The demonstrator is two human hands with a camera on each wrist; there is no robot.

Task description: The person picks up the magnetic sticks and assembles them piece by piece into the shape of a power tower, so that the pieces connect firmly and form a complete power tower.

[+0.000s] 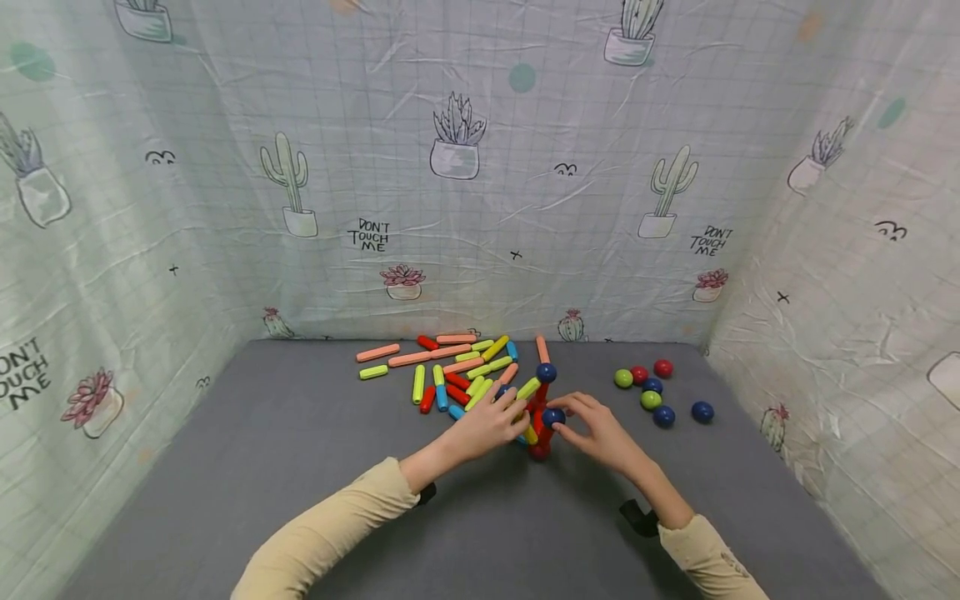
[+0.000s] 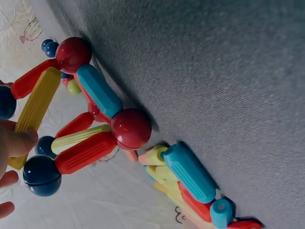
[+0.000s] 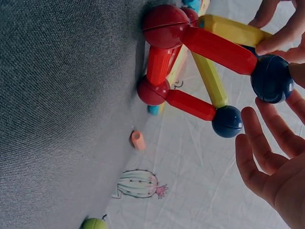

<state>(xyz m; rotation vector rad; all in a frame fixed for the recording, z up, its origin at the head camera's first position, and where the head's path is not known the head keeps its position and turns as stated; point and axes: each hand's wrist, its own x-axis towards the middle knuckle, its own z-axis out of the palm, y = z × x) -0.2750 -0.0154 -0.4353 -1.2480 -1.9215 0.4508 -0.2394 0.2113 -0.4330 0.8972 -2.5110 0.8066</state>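
Note:
A small frame of sticks and balls stands on the table. Its base has red balls [image 2: 131, 128] joined by a light-blue stick [image 2: 99, 89] and a red stick [image 3: 158, 64]. Red uprights [image 3: 219, 50] lead up to dark-blue balls. My left hand [image 1: 483, 429] pinches a yellow stick [image 2: 37, 107] that slants across one side, its lower end by a red corner ball [image 2: 74, 55]. From the right, my right hand [image 1: 603, 429] holds a dark-blue top ball [image 3: 271, 80] between thumb and fingers. A yellow-green stick [image 3: 209, 78] slants up to another blue ball [image 3: 227, 121].
Behind and left of the frame lies a loose pile of sticks, including salmon [image 1: 411, 359], yellow-green [image 1: 418, 385] and red [image 1: 427, 399] ones. Several loose balls, such as a blue one [image 1: 702, 412] and a green one [image 1: 623, 378], sit right on the grey table [image 1: 300, 467]. A printed curtain [image 1: 510, 208] encloses the back.

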